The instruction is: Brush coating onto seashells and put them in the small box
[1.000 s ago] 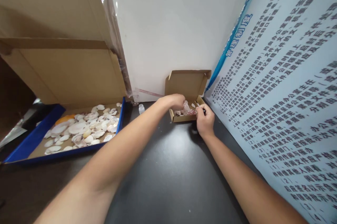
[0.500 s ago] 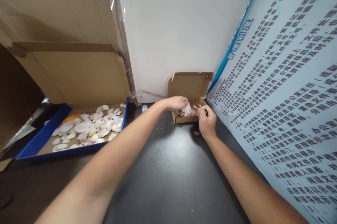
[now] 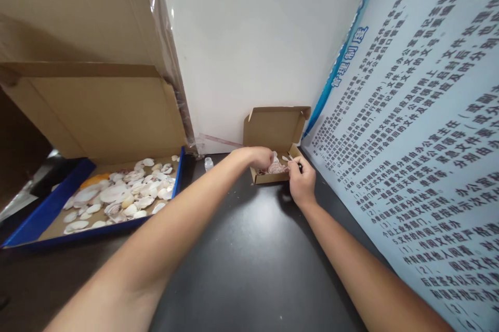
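Note:
A small open cardboard box (image 3: 273, 125) stands at the far end of the dark table, its lid leaning on the white wall. Pinkish-white shells (image 3: 277, 168) lie inside it. My left hand (image 3: 258, 156) reaches into the box from the left, fingers curled over the shells; what they grip is hidden. At the box's right front corner, my right hand (image 3: 301, 180) is closed on a thin dark tool (image 3: 293, 160) whose tip points into the box.
A large blue-edged cardboard tray (image 3: 35, 220) with several white shells (image 3: 117, 194) sits at left, its lid raised. A small clear bottle (image 3: 209, 163) stands by the wall. A printed poster (image 3: 421, 129) leans along the right side. The table (image 3: 249, 259) is dark.
The view shifted slightly. Both hands stay at the small box; the left hand's fingers have lowered a little onto the shells.

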Tool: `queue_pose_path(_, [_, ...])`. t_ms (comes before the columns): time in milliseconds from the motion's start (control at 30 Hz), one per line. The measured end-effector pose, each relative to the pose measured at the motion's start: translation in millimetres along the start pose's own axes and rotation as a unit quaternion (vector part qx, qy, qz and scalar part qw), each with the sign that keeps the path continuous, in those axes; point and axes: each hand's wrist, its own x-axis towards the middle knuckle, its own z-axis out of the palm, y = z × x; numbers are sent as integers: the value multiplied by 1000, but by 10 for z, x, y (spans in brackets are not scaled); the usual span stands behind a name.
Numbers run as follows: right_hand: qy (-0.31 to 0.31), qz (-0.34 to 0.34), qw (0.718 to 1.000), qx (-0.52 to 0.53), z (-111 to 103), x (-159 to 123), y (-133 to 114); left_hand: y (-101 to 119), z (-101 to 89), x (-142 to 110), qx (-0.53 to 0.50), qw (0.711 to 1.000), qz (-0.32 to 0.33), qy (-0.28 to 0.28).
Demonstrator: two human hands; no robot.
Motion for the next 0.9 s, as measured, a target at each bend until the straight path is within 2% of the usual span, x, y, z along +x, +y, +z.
queue_pose_path(100, [-1, -1, 1000, -5, -2, 3, -5, 47, -6, -15, 56, 998, 4, -19])
queue_pose_path(233, [-4, -15, 1000, -13, -10, -8, -34, 80, 21, 18, 78, 997, 12, -18])
queue_pose_path(500, [-70, -65, 995, -21, -27, -69, -217, 21, 158, 164, -6, 998, 24, 63])
queue_pose_path(700, [-25, -41, 998, -42, -65, 40, -90, -14, 192, 204, -76, 994, 12, 80])
queue_pose_path(900, [16, -50, 999, 0, -80, 12, -65, -32, 163, 137, -53, 994, 41, 90])
